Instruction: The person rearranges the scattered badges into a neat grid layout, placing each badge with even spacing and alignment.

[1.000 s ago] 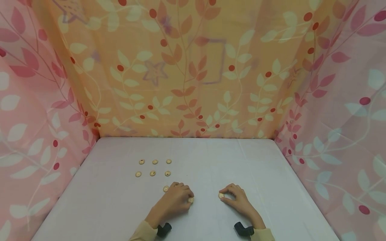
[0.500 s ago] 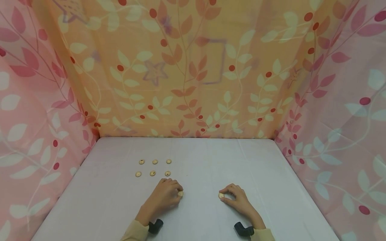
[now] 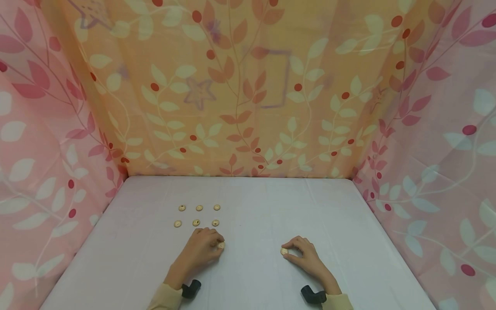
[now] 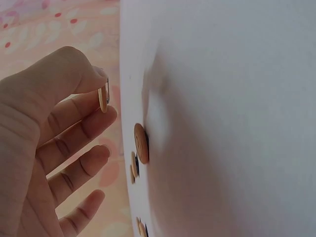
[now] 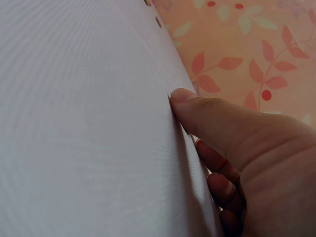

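Between thumb and fingertips my left hand (image 3: 199, 247) pinches a small round wooden button (image 4: 102, 98), held on edge above the white tabletop in the left wrist view. A larger-looking button (image 4: 141, 143) lies on the table near those fingers; in the head view the hand covers that area. My right hand (image 3: 308, 258) is low at the table to the right, its thumb and index finger gripping another button (image 3: 284, 251) by its sides. In the right wrist view the thumb (image 5: 197, 106) hides that button.
Two rows of three wooden buttons lie left of centre, a back row with its middle button (image 3: 199, 208) and a front row with its middle button (image 3: 196, 222). Floral cloth (image 3: 240, 129) hangs behind the white table (image 3: 263, 198) and along both sides.
My left hand has moved left and slightly away from me with its button, passing over the loose button that showed beside it earlier. My right hand has stayed in place.
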Action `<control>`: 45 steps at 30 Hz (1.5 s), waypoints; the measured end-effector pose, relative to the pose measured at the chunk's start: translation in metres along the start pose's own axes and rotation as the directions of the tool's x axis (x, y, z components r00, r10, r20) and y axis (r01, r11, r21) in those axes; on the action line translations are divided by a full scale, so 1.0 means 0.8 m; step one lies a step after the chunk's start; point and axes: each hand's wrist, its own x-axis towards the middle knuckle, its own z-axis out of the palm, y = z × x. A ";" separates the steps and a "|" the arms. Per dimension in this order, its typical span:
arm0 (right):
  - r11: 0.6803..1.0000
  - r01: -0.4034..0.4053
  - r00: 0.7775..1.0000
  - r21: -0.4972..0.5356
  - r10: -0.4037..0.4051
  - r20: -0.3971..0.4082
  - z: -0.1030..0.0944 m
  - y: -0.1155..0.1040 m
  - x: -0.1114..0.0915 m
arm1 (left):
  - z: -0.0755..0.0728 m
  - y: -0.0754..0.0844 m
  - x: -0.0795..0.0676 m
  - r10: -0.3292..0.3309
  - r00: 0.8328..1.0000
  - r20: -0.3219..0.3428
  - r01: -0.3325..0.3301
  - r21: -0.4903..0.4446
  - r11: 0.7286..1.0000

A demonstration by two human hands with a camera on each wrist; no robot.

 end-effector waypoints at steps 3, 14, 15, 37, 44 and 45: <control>1.000 0.005 1.000 -0.003 -0.005 -0.003 0.000 0.000 0.000 | -0.001 -0.006 -0.001 -0.020 1.000 0.000 0.020 0.006 1.000; 1.000 0.015 1.000 0.003 -0.015 -0.011 0.000 0.000 0.000 | -0.005 -0.025 -0.012 -0.062 0.996 -0.057 0.062 -0.006 0.998; 1.000 0.014 1.000 0.004 -0.014 -0.011 0.000 0.000 0.000 | -0.006 -0.027 -0.013 -0.071 0.996 -0.058 0.070 -0.012 0.997; 1.000 -0.001 1.000 -0.005 0.001 -0.006 0.001 0.000 0.000 | -0.034 -0.067 -0.042 -0.238 0.971 -0.022 0.238 -0.001 0.971; 1.000 0.006 1.000 -0.003 -0.006 -0.005 0.000 0.001 0.000 | -0.045 -0.078 -0.051 -0.296 0.955 -0.001 0.295 -0.017 0.955; 1.000 0.008 1.000 -0.002 -0.008 -0.005 0.000 0.002 0.000 | -0.045 -0.081 -0.053 -0.306 0.952 0.004 0.306 -0.018 0.952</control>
